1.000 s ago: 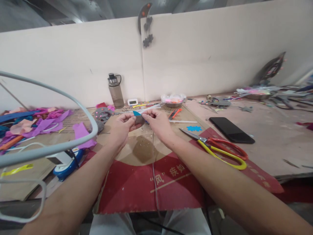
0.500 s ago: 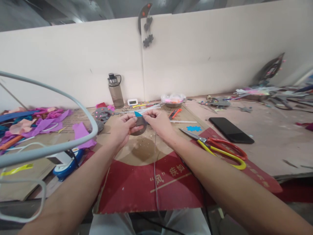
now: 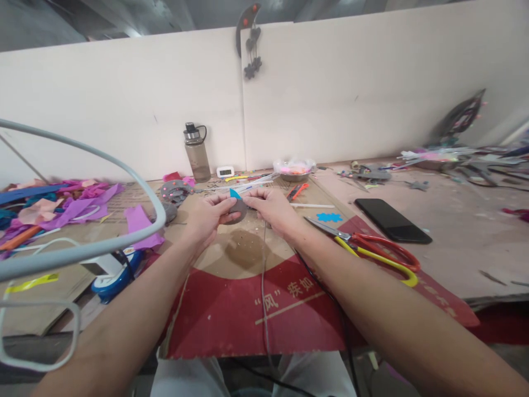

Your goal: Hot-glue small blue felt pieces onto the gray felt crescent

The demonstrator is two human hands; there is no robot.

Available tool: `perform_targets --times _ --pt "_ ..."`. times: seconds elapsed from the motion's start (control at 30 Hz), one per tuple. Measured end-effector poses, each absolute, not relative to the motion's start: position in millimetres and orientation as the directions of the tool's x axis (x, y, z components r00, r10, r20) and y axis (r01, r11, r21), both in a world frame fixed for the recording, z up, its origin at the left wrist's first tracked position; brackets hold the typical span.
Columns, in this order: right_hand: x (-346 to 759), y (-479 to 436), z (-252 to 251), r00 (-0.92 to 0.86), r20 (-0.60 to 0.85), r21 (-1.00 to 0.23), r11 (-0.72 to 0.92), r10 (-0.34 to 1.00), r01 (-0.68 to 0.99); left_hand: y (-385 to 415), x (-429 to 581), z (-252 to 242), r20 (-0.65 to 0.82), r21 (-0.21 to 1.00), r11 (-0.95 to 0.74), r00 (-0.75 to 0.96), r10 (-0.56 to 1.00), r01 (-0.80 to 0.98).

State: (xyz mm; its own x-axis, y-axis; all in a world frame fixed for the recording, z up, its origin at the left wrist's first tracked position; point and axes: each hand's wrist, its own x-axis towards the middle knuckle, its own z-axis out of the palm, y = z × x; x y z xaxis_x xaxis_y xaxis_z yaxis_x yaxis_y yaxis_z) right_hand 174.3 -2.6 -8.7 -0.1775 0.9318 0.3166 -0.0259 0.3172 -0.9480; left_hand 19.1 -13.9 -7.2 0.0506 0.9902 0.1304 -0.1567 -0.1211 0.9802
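Your left hand (image 3: 209, 216) and right hand (image 3: 270, 208) pinch a grey piece (image 3: 238, 210) with a blue scrap (image 3: 235, 193) between closed fingertips, above the cardboard (image 3: 248, 309); scissors (image 3: 372, 249) lie nearby.

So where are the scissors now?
In the head view, the scissors lie on the cardboard sheet, to the right of the right hand and apart from it, near the black phone.

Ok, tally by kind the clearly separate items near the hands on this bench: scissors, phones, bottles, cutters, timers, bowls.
Scissors: 1
Phone: 1
Water bottle: 1
Orange cutter: 1
White timer: 1
Bowl of pink bits: 1
Total: 6
The left hand and right hand together hold a grey piece with a blue scrap, not counted.
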Motion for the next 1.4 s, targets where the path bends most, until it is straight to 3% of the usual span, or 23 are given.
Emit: perform_targets --times 0.17,0.53,1.03,1.17,1.4 --pt "179 3 -14 -0.240 0.282 -0.959 0.277 0.929 -0.057 -14 17 -9 0.079 0.995 -0.071 0.116 0.990 -0.072" --pt "185 -2 -8 -0.305 0.181 -0.981 0.149 0.935 -0.125 -15 20 -8 0.098 0.987 -0.076 0.157 0.983 -0.141" --pt "183 -4 -13 -0.316 0.253 -0.961 0.199 0.914 -0.194 -15 21 -8 0.133 0.970 -0.091 0.183 0.974 -0.224" --pt "178 -9 -14 -0.229 0.366 -0.928 0.337 0.902 -0.156 -15 22 -8 0.142 0.963 -0.093 0.186 0.972 -0.252" --pt "178 -24 -13 -0.138 0.655 -0.719 0.669 0.743 0.186 -15 22 -8 0.147 0.945 -0.094 0.151 0.978 -0.314"
